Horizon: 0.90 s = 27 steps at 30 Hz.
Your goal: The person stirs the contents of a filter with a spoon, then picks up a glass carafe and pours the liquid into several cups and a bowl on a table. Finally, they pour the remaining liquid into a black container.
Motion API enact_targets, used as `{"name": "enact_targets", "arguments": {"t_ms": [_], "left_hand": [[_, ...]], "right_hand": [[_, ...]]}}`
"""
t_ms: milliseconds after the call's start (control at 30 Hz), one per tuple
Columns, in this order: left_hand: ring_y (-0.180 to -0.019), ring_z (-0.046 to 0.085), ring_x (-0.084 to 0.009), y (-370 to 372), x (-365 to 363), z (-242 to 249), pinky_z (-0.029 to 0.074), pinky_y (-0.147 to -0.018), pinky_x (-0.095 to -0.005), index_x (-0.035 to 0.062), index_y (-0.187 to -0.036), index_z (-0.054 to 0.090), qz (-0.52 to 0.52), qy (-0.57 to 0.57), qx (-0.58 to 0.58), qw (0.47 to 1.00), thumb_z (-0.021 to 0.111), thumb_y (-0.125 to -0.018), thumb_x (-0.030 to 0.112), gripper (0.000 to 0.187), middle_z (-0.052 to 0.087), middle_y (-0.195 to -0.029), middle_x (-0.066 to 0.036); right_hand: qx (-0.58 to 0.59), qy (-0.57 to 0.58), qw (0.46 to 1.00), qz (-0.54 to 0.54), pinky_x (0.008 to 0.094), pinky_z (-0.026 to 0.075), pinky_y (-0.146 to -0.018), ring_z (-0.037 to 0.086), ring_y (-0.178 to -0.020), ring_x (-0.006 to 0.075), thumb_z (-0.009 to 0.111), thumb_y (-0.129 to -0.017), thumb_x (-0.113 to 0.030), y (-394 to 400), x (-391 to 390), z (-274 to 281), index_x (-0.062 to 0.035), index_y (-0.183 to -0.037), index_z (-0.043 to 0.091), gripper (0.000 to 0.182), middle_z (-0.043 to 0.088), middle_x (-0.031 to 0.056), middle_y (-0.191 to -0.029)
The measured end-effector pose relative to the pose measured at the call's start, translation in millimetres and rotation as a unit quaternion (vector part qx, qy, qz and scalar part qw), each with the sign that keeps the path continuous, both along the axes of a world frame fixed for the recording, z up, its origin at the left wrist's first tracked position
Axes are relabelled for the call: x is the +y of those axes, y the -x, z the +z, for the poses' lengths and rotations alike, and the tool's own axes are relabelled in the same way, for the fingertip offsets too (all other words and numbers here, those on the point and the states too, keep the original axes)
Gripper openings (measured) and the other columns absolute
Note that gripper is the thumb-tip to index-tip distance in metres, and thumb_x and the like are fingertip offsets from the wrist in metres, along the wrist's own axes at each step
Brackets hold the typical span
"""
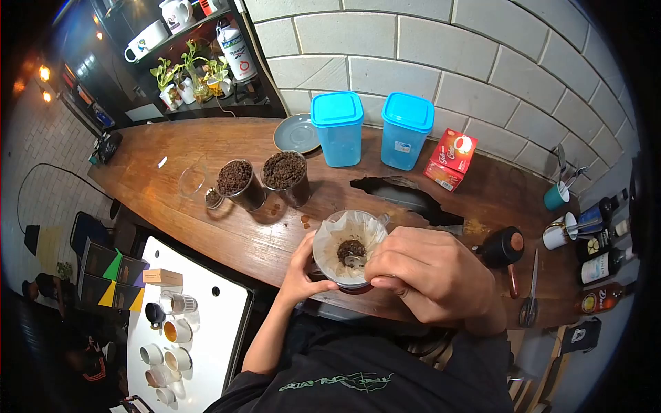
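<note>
Left hand [308, 272] curves around the left side of the dripper [321, 267], with the thumb along the near rim and the fingers at the outer wall. Right hand [430, 272] is closed in a narrow pinch at the right side of the rim; the fingers hold a spoon [354, 261], its handle largely concealed by the hand and its bowl inside the dripper. A pleated paper filter [332, 235] lines the dripper and contains dark coffee grounds [351, 248] at its base. The dripper is positioned at the near edge of the wooden counter [155, 148], in front of the torso.

Surroundings, left to right: a white table [210, 313] carries cups and glassware. On the counter, a small glass jar [213, 199] is just beside the left tumbler [252, 198]; the right tumbler [297, 193] follows. Both tumblers are filled with dark, coarse grounds. A grey saucer [297, 131] lies behind them. Two blue-lidded containers, left container [342, 143] and right container [401, 146], stand upright near the tiled wall [468, 41]. Next are a black crumpled packet [406, 197], lying flat behind the dripper, and a red box [456, 150]. Scissors [529, 310] lie to the right of the right hand, near the bottles [597, 267].
</note>
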<state>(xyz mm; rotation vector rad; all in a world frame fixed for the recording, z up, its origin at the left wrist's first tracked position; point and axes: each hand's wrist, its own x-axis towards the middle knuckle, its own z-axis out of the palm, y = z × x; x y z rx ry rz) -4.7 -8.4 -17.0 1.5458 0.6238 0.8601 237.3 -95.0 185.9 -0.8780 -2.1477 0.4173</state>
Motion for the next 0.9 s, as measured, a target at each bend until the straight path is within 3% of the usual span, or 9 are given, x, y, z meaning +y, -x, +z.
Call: {"name": "enact_targets", "arguments": {"t_ms": [100,167,900], "left_hand": [[-0.134,0.044,-0.0278,-0.6,0.1,-0.6,0.037,-0.111,-0.0398,-0.0040,-0.140,0.045,0.002,-0.016,0.008,1.000,0.093,-0.060,0.039,0.103,0.042,-0.144,-0.017],[-0.133,0.045,-0.0275,-3.4,0.3,3.9,0.037,-0.111,-0.0395,-0.0044,-0.140,0.046,-0.001,-0.012,-0.013,1.000,0.093,-0.060,0.039,0.102,0.044,-0.143,-0.017],[-0.132,0.045,-0.0255,-5.2,-1.7,10.0,0.036,-0.111,-0.0382,-0.0042,-0.140,0.045,0.007,-0.021,-0.016,1.000,0.093,-0.060,0.038,0.103,0.045,-0.138,-0.014]], "right_hand": [[-0.008,-0.004,1.000,-0.002,0.0399,0.048,-0.071,0.059,-0.079,0.0314,0.066,-0.086,-0.006,0.9,-2.0,0.8,-0.0015,-0.094,0.058,0.012,0.057,0.0117,-0.087],[0.017,-0.027,0.999,-0.030,0.0377,0.051,-0.065,0.063,-0.073,0.0301,0.072,-0.077,-0.002,2.4,-1.7,0.8,-0.0021,-0.090,0.064,0.016,0.063,0.0106,-0.081],[-0.042,0.002,0.999,-0.001,0.0401,0.051,-0.073,0.061,-0.083,0.0318,0.067,-0.082,-0.002,-0.5,4.1,-7.5,-0.0020,-0.097,0.064,0.016,0.061,0.0117,-0.090]]}}
